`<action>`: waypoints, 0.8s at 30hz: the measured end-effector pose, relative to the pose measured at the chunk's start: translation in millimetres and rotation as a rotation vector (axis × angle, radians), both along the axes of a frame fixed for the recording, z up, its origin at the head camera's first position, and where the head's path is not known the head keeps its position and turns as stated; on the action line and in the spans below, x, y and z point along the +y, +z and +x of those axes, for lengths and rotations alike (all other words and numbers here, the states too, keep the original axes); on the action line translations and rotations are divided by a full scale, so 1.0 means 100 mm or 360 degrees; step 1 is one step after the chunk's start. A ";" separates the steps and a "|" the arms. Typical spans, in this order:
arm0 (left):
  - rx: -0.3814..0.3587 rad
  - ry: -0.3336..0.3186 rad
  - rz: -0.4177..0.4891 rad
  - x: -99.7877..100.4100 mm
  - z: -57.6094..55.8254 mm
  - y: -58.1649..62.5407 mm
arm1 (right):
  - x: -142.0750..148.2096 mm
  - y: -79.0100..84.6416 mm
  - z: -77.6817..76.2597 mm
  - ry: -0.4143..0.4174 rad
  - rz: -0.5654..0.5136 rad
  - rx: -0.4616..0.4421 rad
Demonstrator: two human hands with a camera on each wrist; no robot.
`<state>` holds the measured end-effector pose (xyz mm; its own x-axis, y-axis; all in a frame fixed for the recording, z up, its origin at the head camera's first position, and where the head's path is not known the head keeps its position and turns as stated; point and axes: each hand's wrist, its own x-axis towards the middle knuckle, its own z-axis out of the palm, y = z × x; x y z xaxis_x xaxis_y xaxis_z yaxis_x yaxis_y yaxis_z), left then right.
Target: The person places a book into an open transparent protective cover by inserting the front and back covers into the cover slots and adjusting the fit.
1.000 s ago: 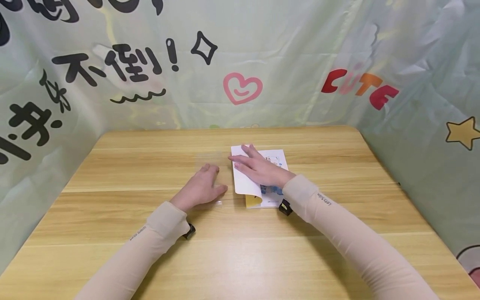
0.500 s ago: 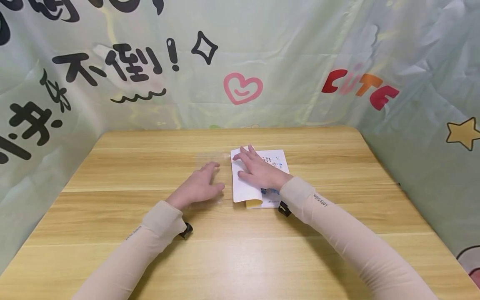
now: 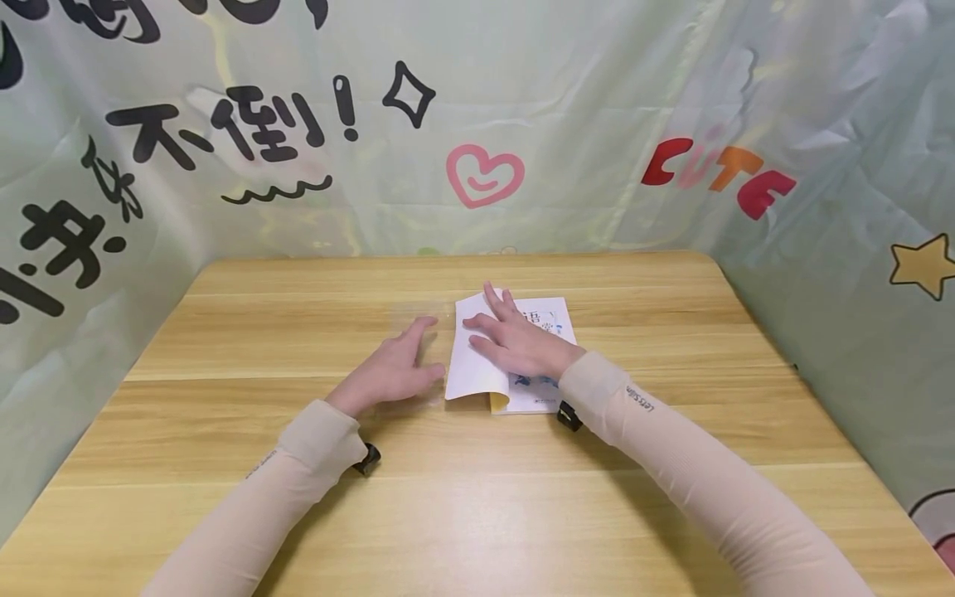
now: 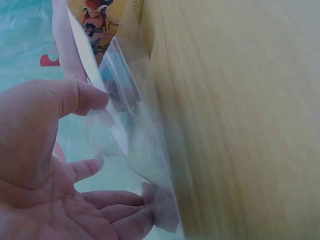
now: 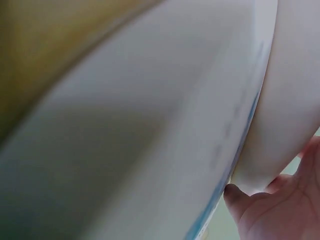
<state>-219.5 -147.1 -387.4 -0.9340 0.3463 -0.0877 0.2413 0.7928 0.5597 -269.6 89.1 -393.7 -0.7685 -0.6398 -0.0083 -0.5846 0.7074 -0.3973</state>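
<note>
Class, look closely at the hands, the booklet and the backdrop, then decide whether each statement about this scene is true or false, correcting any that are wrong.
1. The right hand lies over the white leaf of the booklet. True.
2. The left hand is gripping the booklet. False: it is spread open at the clear plastic, left of the booklet.
3. The booklet is fully closed. False: its white leaf is bent over toward the left, with yellow showing beneath.
4. A pink heart is printed on the backdrop. True.
5. The word CUTE stands left of the heart. False: it stands to the right.
</note>
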 end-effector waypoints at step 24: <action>-0.0031 -0.0112 -0.0022 -0.06 0.01 0.00 | -0.25 0.09 0.05 0.0000 0.0313 0.0140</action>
<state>-218.2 -152.8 -387.1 -0.9056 0.4096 -0.1106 0.2860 0.7819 0.5540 -264.3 64.0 -385.0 -0.7717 -0.6325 -0.0661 -0.6110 0.7662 -0.1990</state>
